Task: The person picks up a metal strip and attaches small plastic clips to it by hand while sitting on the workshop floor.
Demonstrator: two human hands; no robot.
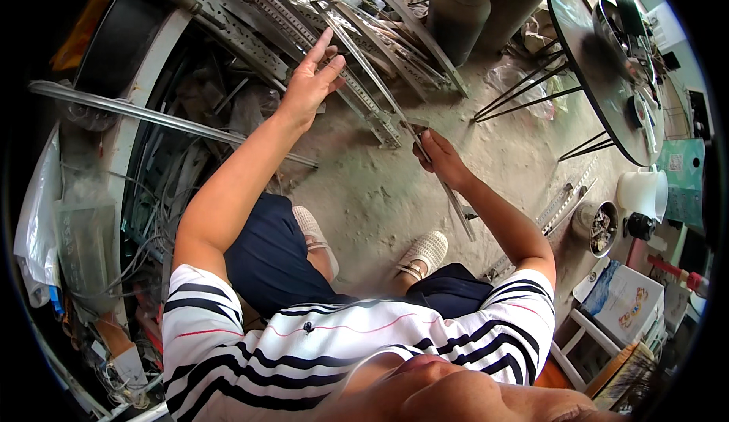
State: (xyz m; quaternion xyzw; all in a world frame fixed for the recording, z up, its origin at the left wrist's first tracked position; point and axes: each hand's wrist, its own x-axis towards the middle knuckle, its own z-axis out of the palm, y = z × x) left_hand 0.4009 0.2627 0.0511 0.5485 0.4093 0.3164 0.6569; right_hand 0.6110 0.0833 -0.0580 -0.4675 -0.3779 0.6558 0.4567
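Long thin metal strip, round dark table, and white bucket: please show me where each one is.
long thin metal strip (448,194), head view, lower stretch below the right hand
round dark table (600,88), head view, bare top
white bucket (642,192), head view, side wall

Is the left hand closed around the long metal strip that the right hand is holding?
No: the left hand is raised with its fingers spread and grips nothing, while only the right hand is closed on the long metal strip.

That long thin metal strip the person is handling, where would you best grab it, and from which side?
Probably mid-length on the metal strip, between the left hand resting near its far part and the right hand pinching its near part. It is narrow, long and slanted, so closing around its thin edges from above should stop it swinging.
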